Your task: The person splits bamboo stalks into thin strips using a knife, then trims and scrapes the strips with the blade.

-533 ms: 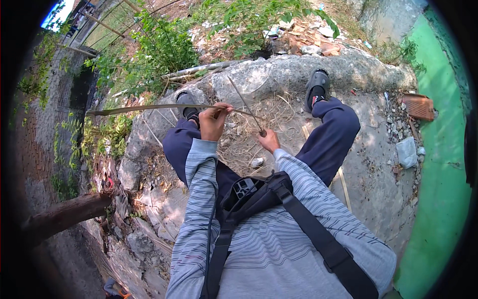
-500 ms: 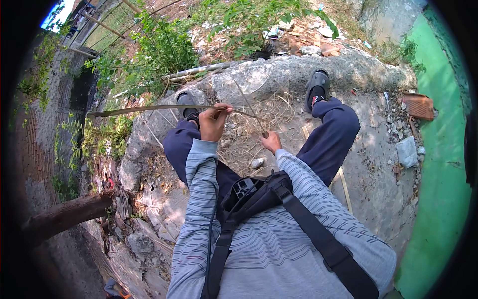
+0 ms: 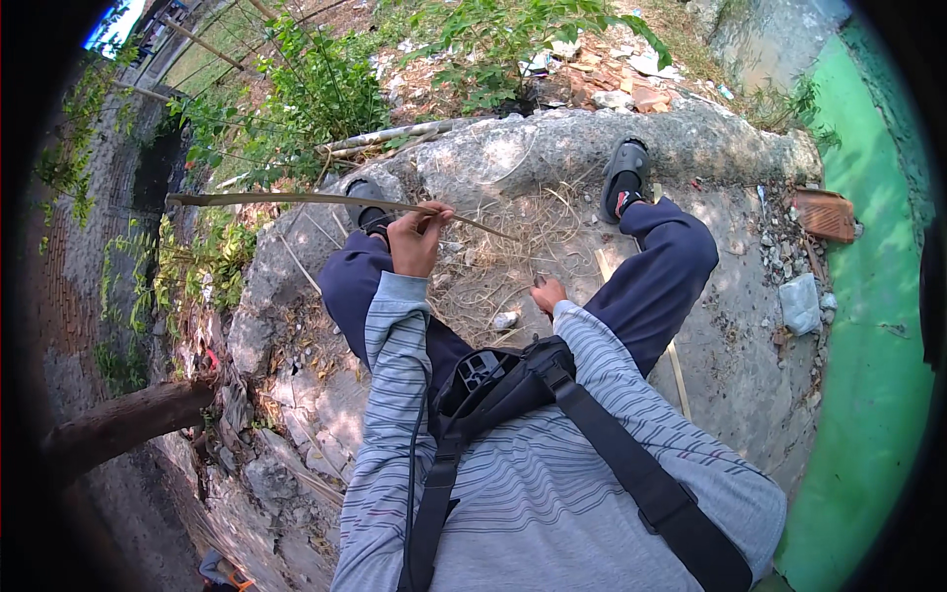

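My left hand (image 3: 416, 242) pinches a long, flat, greenish-brown bamboo strip (image 3: 286, 197) between thumb and fingers. The strip runs from far out on the left, past my left shoe, to a thin tip over the ground between my feet. My right hand (image 3: 549, 294) is closed a little lower and to the right, apart from the strip's tip. It grips a thin knife-like tool (image 3: 539, 281), of which only a small dark part shows clearly. Pale curly shavings (image 3: 538, 232) lie on the ground beneath both hands.
Ahead, a rough concrete ledge (image 3: 503, 148) passes beyond my shoes. On the right are a green wall (image 3: 868, 326), a terracotta-coloured block (image 3: 825, 215) and a pale plastic bag (image 3: 800, 304). Another pale strip (image 3: 680, 380) lies beside my right leg. A log (image 3: 138, 419) juts in from the left.
My right hand has drawn down and right, away from the strip. The long thin part that pointed up from it no longer shows clearly. My left hand and the strip have shifted slightly.
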A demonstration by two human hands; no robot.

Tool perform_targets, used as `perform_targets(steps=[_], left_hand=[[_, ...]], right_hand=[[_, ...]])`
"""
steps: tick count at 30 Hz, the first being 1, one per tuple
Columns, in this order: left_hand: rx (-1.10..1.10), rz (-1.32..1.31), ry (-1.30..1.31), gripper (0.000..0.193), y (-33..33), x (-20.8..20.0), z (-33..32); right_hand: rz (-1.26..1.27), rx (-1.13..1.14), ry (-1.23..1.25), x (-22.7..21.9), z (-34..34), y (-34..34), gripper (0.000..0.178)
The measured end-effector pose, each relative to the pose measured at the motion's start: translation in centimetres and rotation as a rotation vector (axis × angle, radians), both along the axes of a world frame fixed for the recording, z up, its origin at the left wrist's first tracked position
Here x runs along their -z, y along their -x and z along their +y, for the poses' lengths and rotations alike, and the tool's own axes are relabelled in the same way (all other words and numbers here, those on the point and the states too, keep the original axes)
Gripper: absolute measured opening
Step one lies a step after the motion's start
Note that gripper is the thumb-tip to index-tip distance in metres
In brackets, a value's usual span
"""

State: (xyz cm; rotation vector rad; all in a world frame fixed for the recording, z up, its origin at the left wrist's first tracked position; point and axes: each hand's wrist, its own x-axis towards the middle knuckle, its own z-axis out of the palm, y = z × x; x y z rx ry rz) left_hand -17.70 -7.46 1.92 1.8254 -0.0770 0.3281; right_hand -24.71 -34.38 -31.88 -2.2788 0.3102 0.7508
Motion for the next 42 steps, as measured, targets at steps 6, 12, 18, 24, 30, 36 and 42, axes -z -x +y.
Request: perform_targets(steps=[6,12,18,24,30,36,42], left_hand=[[-0.106,-0.011,-0.027,0.009,0.5,-1.5,3.5],[-0.015,-0.112,0.046,0.011,-2.4,-5.9,2.3],[-0.177,-0.205,-0.013,0.011,-3.3,-7.9,6.6],[0.010,-0.045,-0.319,0.007,-6.6,-3.9,4.4],[-0.023,-0.138,-0.279,0.013,-5.8,-3.9,3.3],[-0.091,-0.164,-0.042,0.019,-5.8,-7.2,5.1],[-0.116,-0.081,0.007,0.015,-8.1,-4.3,5.7]], right_hand=[[-0.097,0.110,-0.135,-5.3,4.2,0.2,0.037],[-0.172,0.267,-0.368,-6.5,4.6,-4.3,0.058],[-0.156,0.211,-0.635,-10.5,11.0,-8.9,0.054],[-0.299,0.073,-0.368,-3.0,6.2,-12.2,0.062],[-0.194,0.214,-0.290,-4.8,9.0,-10.2,0.070],[-0.389,0.189,-0.407,-8.4,10.8,-13.7,0.071],[-0.319,0.155,-0.283,-6.9,8.1,-15.3,0.075]])
